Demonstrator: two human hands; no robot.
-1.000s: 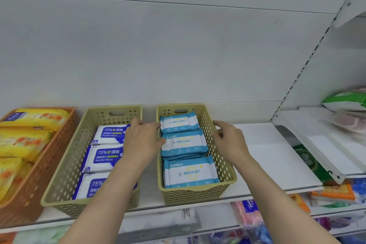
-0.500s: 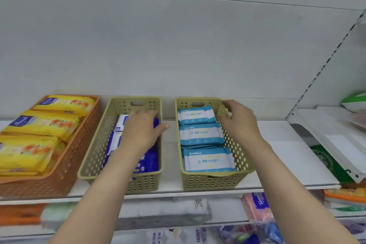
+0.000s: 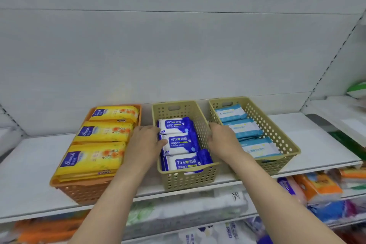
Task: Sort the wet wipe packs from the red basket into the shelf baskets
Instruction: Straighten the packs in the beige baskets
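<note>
While flanking middle basket [image 3: 186, 179] | left hand [image 3: 144, 144], right hand [image 3: 222, 140] grip walls

I see matt perforated plastic on the middle khaki basket [image 3: 186, 179] and the orange basket [image 3: 83, 190]; the blue wipe packs [image 3: 178, 141] and yellow packs [image 3: 95, 161] wear glossy film. The shelf [image 3: 25, 174] looks smooth, painted white.

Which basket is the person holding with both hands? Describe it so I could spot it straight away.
On the white shelf stand three baskets in a row. It is the middle basket, beige and perforated, with the left hand and right hand at its two sides. Only it holds blue-and-white packs marked 75%; its neighbours hold yellow or light blue ones.
</note>
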